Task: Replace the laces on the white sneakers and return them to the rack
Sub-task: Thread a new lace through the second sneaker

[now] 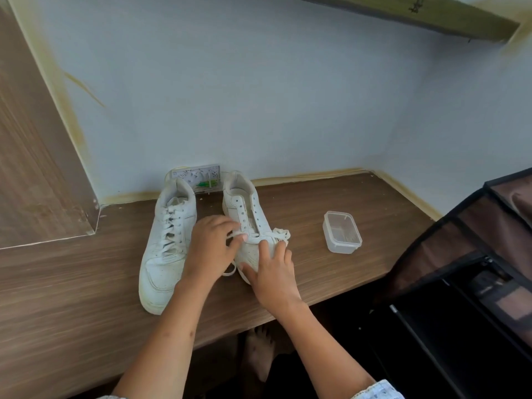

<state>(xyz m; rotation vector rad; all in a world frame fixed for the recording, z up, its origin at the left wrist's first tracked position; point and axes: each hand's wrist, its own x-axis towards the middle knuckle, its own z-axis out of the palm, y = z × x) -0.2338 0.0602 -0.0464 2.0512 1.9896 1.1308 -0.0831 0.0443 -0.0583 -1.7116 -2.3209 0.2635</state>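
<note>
A clear plastic box (342, 231) sits on the brown wooden desk (72, 298), off to the right of the shoes and well apart from them. A small white card with green bits (198, 178) leans on the pale wall (259, 82), just behind the two heels. On the far right stands a dark rack with a brown cover (460, 269). A bare foot (259, 349) shows under the desk edge.

Two white sneakers stand side by side near the wall, toes pointing at the person and heels at the wall. The left sneaker (165, 240) is fully laced and lies a bit slanted — its toe swings out to the left. The right sneaker (247, 214) has most of its holes open. A white lace (280, 234) goes across its lowest holes, with a bunch of it on the right side and a loop hanging down by the toe.

The left hand (211, 249) pinches the lace between thumb and fingers, just over the low holes. The right hand (273, 272) lies on the toe of the right sneaker, with its fingers spread out and pressing down — it grips nothing. Both hands hide the toe of that shoe.
</note>
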